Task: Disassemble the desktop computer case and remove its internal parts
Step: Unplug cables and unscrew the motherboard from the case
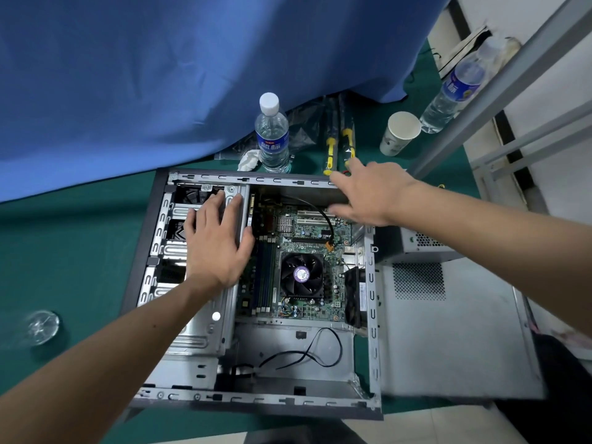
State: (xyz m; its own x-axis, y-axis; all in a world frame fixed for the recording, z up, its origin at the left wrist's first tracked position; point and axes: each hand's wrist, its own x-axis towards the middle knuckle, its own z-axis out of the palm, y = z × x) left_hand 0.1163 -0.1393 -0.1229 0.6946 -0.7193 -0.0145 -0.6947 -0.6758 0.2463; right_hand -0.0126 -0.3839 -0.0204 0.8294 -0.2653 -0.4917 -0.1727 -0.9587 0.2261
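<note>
Bracing the opened computer case (371, 283) lying at the table's centre, the left hand (214, 241) rests flat and open on the drive cage (166, 248) at nine o'clock while the right hand (368, 193), fingers loosely spread and empty, reaches over the one-o'clock corner, where a careless knock could snag the black cable (315, 208) or scrape the motherboard (301, 251).

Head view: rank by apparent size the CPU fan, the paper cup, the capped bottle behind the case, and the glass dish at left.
1. Bottle
2. CPU fan
3-4. Cup and dish look alike; the dish is blurred and nearer the camera, so I won't rank them.

Green tablecloth (73, 238); blue drape (160, 75); yellow-handled screwdrivers (330, 152).
</note>
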